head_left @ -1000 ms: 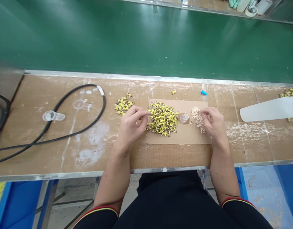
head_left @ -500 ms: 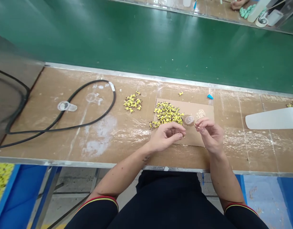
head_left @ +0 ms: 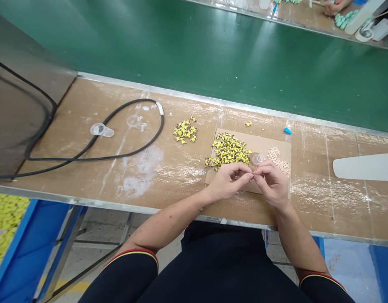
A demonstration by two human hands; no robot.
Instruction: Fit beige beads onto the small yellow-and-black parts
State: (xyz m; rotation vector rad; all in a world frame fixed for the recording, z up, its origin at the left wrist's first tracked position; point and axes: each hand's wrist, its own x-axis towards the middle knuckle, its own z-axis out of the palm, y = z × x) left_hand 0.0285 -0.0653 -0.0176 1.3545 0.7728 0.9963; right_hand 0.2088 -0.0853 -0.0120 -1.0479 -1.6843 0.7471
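Note:
My left hand and my right hand meet fingertip to fingertip over a cardboard sheet. Both are closed in a pinch, thumb against fingers. A tiny pale bit shows where the tips meet; what each hand grips is too small and covered to name. Just beyond my left hand lies a heap of small yellow-and-black figures. A small round clear dish sits beyond the fingertips. Tiny pale beige pieces are spread beside my right hand, which partly hides them.
A smaller group of yellow-and-black figures lies to the left. Further left are a looped black cable and a clear plastic scoop-like piece. A blue cap and a long white object are rightward. Behind runs a green belt; another person's hand is across it.
My hands have come together from a gap, with the fingertips now meeting. My right hand has moved left relative to the sheet, uncovering more pale pieces. The view has shifted and tilted slightly.

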